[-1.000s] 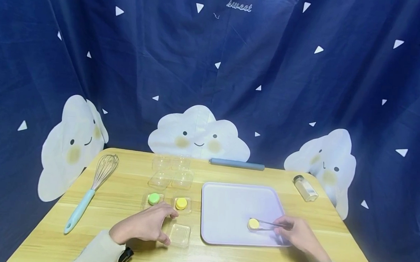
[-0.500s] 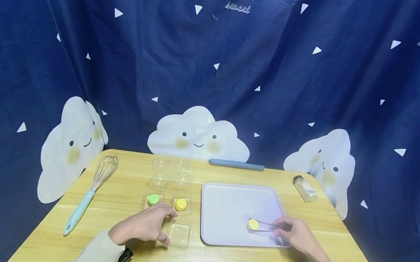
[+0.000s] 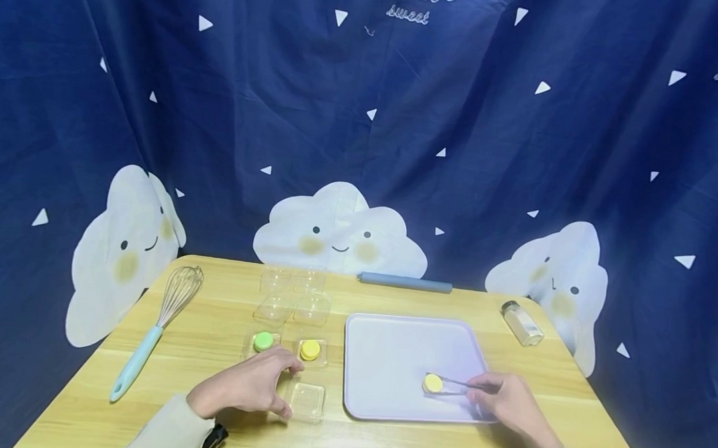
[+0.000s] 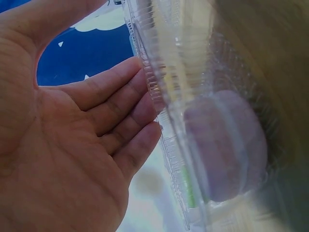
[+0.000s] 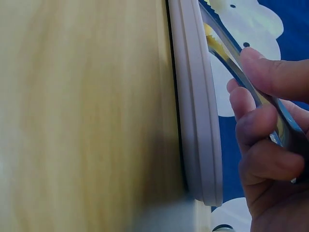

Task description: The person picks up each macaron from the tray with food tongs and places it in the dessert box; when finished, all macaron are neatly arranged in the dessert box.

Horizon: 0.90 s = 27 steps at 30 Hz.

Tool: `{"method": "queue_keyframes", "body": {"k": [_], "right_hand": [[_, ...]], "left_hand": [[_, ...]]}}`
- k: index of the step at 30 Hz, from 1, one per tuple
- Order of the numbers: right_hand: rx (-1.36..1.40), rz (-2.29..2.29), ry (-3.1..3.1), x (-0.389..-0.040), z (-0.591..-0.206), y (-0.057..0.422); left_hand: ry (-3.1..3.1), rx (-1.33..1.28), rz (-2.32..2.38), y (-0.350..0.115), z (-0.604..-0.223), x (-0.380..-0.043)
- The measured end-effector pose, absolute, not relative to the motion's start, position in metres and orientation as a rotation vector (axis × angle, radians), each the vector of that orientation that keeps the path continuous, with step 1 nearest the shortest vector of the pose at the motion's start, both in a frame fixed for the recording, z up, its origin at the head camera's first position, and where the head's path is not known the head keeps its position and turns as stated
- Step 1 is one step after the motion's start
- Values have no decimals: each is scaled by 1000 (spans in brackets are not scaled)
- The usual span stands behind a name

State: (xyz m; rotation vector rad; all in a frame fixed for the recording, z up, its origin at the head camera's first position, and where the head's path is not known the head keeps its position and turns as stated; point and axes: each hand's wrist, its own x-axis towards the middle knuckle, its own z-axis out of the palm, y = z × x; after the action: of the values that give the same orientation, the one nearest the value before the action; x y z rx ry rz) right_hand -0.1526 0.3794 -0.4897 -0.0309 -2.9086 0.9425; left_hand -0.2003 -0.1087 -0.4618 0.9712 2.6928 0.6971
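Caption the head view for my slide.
Right hand holds tongs around a yellow macaron at the lilac tray; left hand beside a clear container.

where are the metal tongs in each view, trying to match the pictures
Head: low, right of centre; the metal tongs are in the right hand, tips either side of a yellow macaron.
Left wrist: not in the picture.
Right wrist: upper right, slanting from the top edge down into that hand.
Shared landmark: the cloud-printed blue curtain, seen in all three views.
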Motion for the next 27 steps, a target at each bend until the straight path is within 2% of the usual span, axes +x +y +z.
{"method": "queue_keyframes", "body": {"k": [16, 27], "right_hand": [[-38, 932, -2856, -156, -490, 376], [-155, 1017, -2783, -161, -485, 374]], "left_hand": [[2690, 964, 708, -109, -463, -201], [2687, 967, 733, -110, -464, -202]]}}
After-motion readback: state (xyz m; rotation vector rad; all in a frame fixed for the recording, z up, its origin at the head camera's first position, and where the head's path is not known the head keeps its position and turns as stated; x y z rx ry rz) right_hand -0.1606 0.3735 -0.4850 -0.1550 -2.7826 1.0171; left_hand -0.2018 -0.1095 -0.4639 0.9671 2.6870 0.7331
